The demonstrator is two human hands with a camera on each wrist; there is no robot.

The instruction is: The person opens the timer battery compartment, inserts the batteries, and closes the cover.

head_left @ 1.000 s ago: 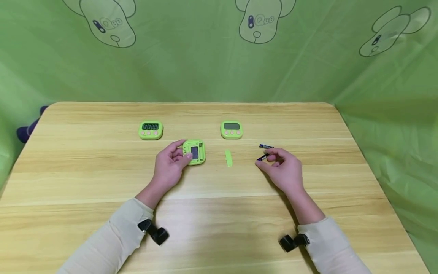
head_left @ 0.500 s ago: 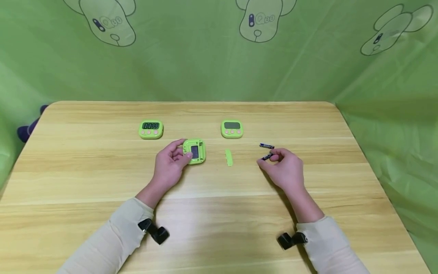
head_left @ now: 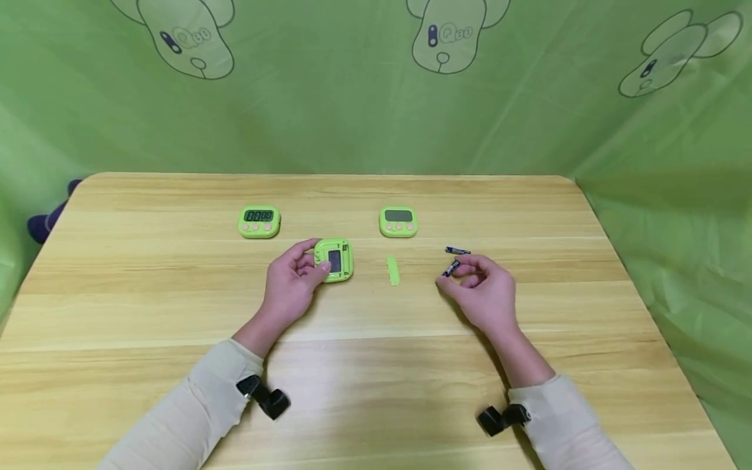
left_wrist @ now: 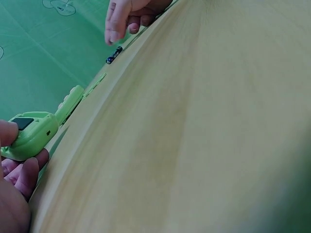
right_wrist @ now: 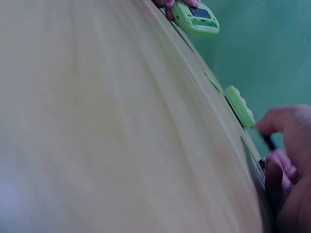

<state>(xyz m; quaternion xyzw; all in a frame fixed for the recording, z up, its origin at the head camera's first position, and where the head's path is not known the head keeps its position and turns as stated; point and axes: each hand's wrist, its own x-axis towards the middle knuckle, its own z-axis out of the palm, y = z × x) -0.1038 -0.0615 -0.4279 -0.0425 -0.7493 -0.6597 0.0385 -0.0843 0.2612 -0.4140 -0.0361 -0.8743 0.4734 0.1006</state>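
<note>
Held battery [head_left: 451,268] has swung to a steeper slant since half a second ago, and my right hand [head_left: 484,287] has slid slightly toward my left; my left hand [head_left: 290,277] and the held timer [head_left: 336,261] look unmoved.

Right grip: thumb and forefinger clamped on the held battery, one at each end as far as I can tell. Left grip: clamped on the held timer, thumb on its back, fingers under, back face up, battery bay uncovered on the side toward my right hand. Whether the bay has anything in it, can't tell.

Loose battery [head_left: 457,250] lies just beyond my right fingertips. Cover [head_left: 393,271] lies between my two grips, nearer the left. Blank timer [head_left: 398,222] sits beyond the cover; lit timer [head_left: 259,222] sits beyond my left hand, a bit outward.

Step in hand, my judgement: turning the held battery to get its ends the right way round. Next move probably calls for carrying it left past the cover, matching its ends to the bay's contacts, left grip steady.

Writing: lit timer shows what look like zeros; blank timer, no digits. Battery has pale print, unreadable. Curtain [head_left: 329,124] beyond both grips carries bear outlines with a word starting in Q, rest unclear.
</note>
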